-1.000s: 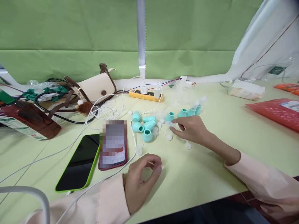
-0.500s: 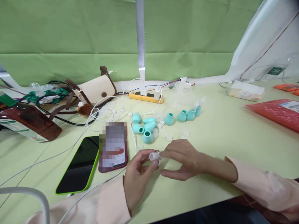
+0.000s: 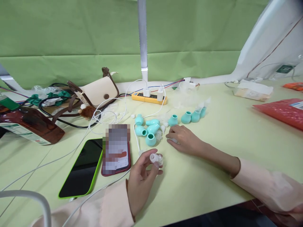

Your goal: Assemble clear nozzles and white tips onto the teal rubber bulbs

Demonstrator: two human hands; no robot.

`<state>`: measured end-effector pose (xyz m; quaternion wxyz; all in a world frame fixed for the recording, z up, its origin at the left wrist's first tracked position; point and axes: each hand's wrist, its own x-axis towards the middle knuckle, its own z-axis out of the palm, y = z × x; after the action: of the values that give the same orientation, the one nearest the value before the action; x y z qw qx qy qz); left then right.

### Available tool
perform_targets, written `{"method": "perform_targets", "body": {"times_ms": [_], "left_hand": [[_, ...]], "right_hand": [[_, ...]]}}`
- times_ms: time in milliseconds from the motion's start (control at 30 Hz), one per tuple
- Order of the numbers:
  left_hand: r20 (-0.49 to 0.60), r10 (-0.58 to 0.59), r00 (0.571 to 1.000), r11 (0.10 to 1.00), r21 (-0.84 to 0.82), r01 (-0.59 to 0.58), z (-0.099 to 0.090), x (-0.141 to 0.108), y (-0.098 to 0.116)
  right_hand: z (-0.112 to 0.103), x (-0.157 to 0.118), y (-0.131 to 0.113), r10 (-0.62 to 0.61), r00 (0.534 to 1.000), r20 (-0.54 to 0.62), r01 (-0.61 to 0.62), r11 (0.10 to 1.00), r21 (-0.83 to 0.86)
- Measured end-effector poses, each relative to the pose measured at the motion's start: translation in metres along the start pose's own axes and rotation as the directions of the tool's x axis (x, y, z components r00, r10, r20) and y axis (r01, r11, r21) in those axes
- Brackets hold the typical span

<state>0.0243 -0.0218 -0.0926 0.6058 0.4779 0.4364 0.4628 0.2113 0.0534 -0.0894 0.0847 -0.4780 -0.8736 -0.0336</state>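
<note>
My left hand (image 3: pixel 144 176) is closed on a small clear plastic fitting (image 3: pixel 156 158), pinched between thumb and fingers, with its round open end showing. Farther off, my right hand (image 3: pixel 183 138) rests low over the table. Its fingers and thumb curve round a small translucent plastic piece (image 3: pixel 174 140), which they partly hide. Several turquoise bulb-shaped pieces with round mouths (image 3: pixel 150 139) lie or stand just beyond my hands. Clear plastic bits (image 3: pixel 158 135) are scattered among them, and more turquoise bulbs (image 3: pixel 186 117) stand in a row behind my right hand.
To the left lie a green-cased phone (image 3: pixel 81 168) and a second phone (image 3: pixel 115 157), with white cables around them. A brown bottle (image 3: pixel 30 123), a cream handbag (image 3: pixel 94 91) and a yellow power strip (image 3: pixel 149 98) are farther back. A red package (image 3: pixel 281 110) and a tissue pack (image 3: pixel 253 91) lie right.
My right hand has left the clear fitting and moved forward to the small translucent piece on the table. My left hand still holds the fitting. The view has shifted slightly.
</note>
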Motion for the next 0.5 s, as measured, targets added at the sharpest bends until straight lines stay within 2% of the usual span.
{"method": "perform_targets", "body": {"times_ms": [300,500], "left_hand": [[0.020,-0.001,1.000,1.000,0.014,0.000,-0.0012,-0.0011,-0.0016],[0.001,-0.004,1.000,1.000,-0.030,0.004,0.0012,-0.0004,-0.0003]], "right_hand": [[0.0043,-0.0035,0.0054,0.110,0.994,-0.017,-0.108,0.992,0.065],[0.0091,0.0002,0.0058,0.136,0.990,-0.025,-0.132,0.984,0.122]]}}
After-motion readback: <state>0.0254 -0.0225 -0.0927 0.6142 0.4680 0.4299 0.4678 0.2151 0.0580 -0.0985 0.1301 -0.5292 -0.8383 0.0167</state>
